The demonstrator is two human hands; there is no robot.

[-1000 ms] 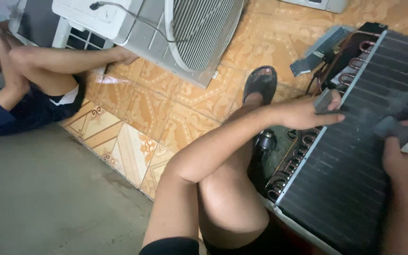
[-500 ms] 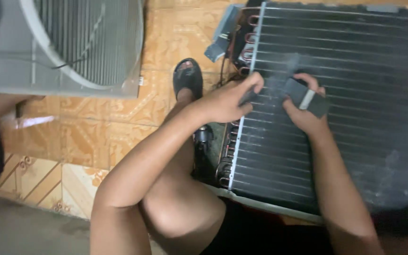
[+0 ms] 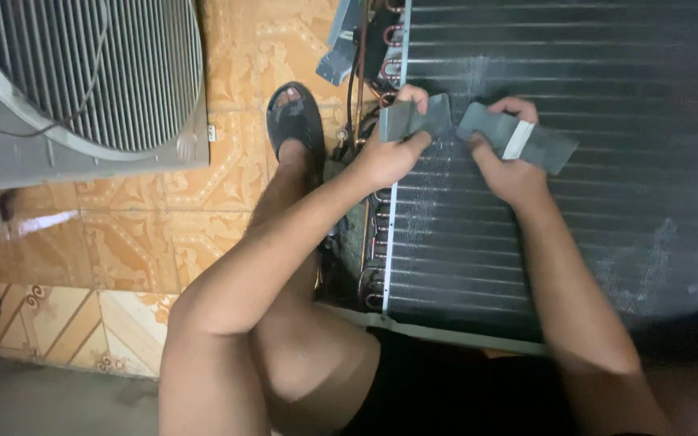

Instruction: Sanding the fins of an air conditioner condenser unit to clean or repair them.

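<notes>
We see left hand (image 3: 385, 157) gripping a grey pad (image 3: 414, 119), right hand (image 3: 510, 169) gripping another (white-banded) pad (image 3: 519, 139), both on the finned coil (image 3: 575, 242).

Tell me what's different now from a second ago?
The left hand has gone from resting on the finned coil's edge to pinching one of two grey pads. The right hand slid leftward with its grey pad, closer to the left. The view swung away from the seated person. Coil, sandal and fan housing stayed put.

You look down on an orange patterned tile floor (image 3: 147, 242); a grey fan-grille housing (image 3: 82, 89) lies on it, upper left.
</notes>
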